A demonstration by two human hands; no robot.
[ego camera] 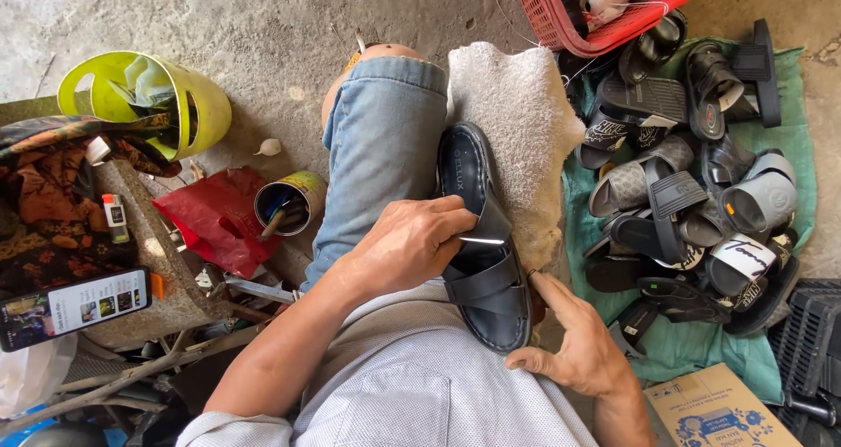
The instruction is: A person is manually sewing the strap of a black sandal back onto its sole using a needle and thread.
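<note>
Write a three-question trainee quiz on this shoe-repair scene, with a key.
1. True or false: the black sandal rests on a white towel.
2. What does the left hand pinch? A thin metal tool / B glue stick / C phone
3. The heap of sandals lies on a ____ cloth.

Key: 1 true; 2 A; 3 green. The right hand steadies the sandal's toe end.

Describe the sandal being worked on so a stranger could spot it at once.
Start at the white fleecy pad draped over the person's lap. On its left edge lies a black strapped sandal, pinched by the left hand and steadied by the right hand. Unlike the sandal pile on the green cloth, it lies alone.
</note>
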